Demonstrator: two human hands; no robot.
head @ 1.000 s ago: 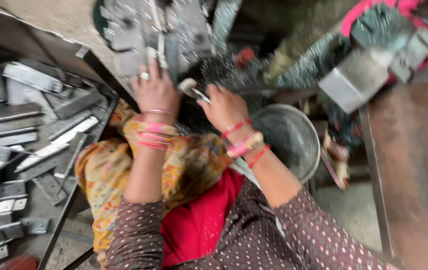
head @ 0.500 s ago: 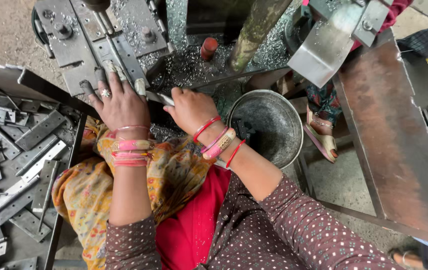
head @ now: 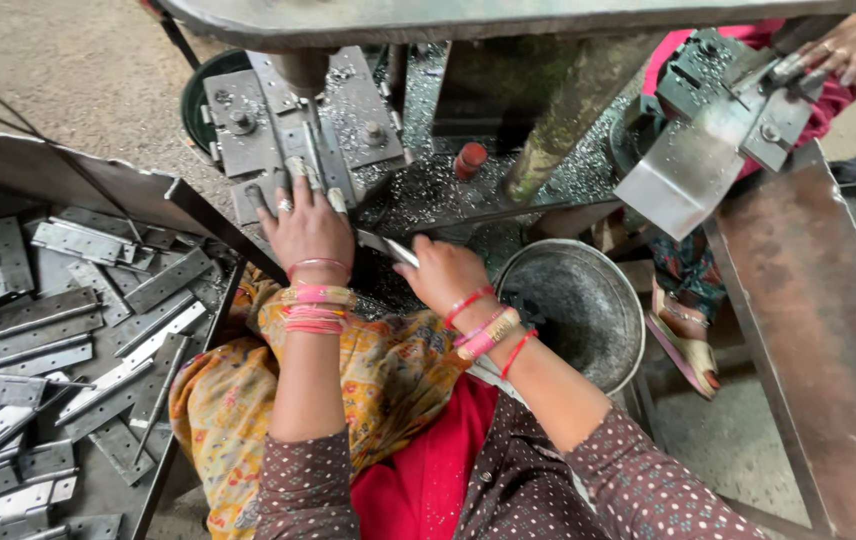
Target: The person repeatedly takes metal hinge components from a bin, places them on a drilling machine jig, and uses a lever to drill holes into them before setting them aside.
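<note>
Workshop ground: bare grey concrete, strewn with bright metal chips around a low press, seen from my head camera looking straight down.
Left fingers: spread and laid flat, not clenched; my left hand (head: 306, 228) rests palm-down on the press bed (head: 298, 130), fingertips against the die block.
Right fingers: curled shut around one end of a flat metal strip (head: 388, 248); my right hand (head: 440, 275) holds it just beside the left.
Strip position: between my two hands, its free end pointing toward the die, at the bed's near edge.
Step in hand: by my judgement, feeding the strip into the die, the left hand steadying the seat.
Next move calls for: sliding the strip squarely home and getting the left fingertips out from under the ram.
Further out, left: a tray (head: 163, 195) heaped with grey hinge plates (head: 68, 330).
Further out, right: a dented steel bucket (head: 573, 300) near my right wrist, well apart from a rusty bench (head: 828, 330).
Far corner: another person's hand (head: 848, 45) on a second fixture (head: 738, 110).
Hidden: the left palm covers whatever lies under it; I cannot tell whether a piece is there.
Cut off: the ram's upper part, behind a dark beam.
</note>
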